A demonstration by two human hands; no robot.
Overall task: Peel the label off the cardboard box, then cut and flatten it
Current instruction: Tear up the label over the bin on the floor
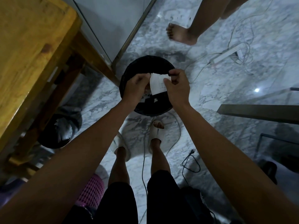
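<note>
Both my hands hold a white paper label [156, 84] over a round black trash bin [129, 73] on the floor. My left hand [135, 88] pinches the label's left edge. On the right edge, my right hand [177, 86] grips it between thumb and fingers. The label is crumpled, with faint printed lines. Small white scraps lie inside the bin below it. No cardboard box is in view.
A wooden table [32, 46] stands at the left. Another person's bare foot [181, 34] is on the marble floor beyond the bin. A power strip [226, 54] and cables lie at right, a black plug [191, 151] near my feet. A pink basket [92, 191] sits at bottom left.
</note>
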